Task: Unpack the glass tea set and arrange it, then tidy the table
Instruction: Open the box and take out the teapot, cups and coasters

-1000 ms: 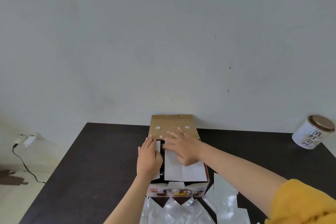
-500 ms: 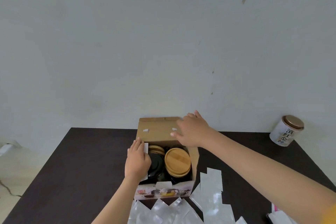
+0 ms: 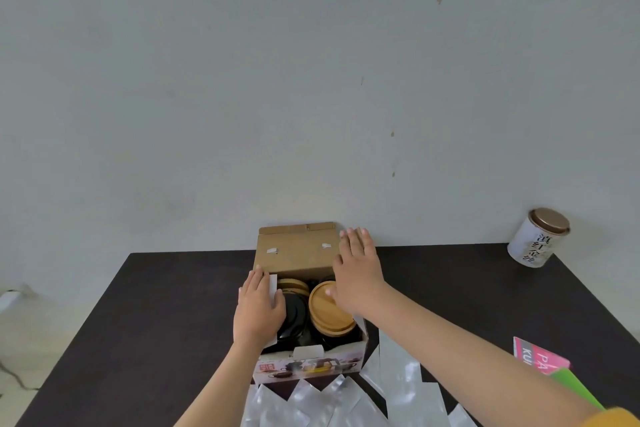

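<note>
Open box (image 3: 304, 362) near the bench's (image 3: 156, 315) back edge, lid up, wooden lids (image 3: 329, 310) inside. Left hand (image 3: 258, 310) gripping a white flap on its left wall; right hand (image 3: 356, 276) flat, fingers straight, above. Foil packets (image 3: 398, 388) along front edge; tin (image 3: 538, 237) at back right corner.
</note>
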The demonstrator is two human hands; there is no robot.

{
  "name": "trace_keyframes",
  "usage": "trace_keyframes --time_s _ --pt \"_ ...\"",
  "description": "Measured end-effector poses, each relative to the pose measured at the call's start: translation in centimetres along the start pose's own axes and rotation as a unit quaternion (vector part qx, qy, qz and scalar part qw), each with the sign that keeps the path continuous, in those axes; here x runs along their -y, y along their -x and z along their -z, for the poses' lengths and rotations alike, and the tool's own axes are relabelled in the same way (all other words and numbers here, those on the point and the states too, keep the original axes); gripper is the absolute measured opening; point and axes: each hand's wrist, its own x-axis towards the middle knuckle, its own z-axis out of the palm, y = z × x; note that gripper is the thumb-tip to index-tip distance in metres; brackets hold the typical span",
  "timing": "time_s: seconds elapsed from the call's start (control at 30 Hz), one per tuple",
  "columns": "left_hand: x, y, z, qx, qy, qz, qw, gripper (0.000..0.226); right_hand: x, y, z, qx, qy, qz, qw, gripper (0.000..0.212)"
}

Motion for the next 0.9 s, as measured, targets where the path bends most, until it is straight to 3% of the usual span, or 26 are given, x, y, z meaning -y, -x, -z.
trace_keyframes --time_s 0.13,0.3,0.4,0.53,0.7,0.9 --pt "-0.1 0.0 -0.1 0.0 0.005 0.002 1.0 0.057 -0.3 -0.3 -1.4 0.071 -0.031 -0.002 0.997 0.083" --pt "0.0 -0.1 -0.1 -0.005 0.002 -0.001 1.0 0.056 0.7 -0.1 -5.4 0.081 -0.281 0.017 0.956 0.085" --pt "-0.1 -0.1 -0.1 -0.005 -0.001 -0.002 1.0 0.055 2.6 0.1 -7.1 0.06 -0.37 0.024 0.927 0.091" --pt "0.0 0.0 -0.1 -0.003 -0.006 -0.003 1.0 0.054 5.0 0.5 -8.5 -0.014 -0.395 -0.018 0.919 0.11" --pt "-0.3 0.2 0.1 -0.002 -0.014 -0.006 1.0 0.052 5.4 0.5 -9.3 -0.05 -0.409 -0.042 0.91 0.1" --pt "-1.3 0.2 1.2 0.036 -0.089 -0.09 0.991 0.053 5.4 0.5 -9.4 -0.062 -0.417 -0.048 0.906 0.097"
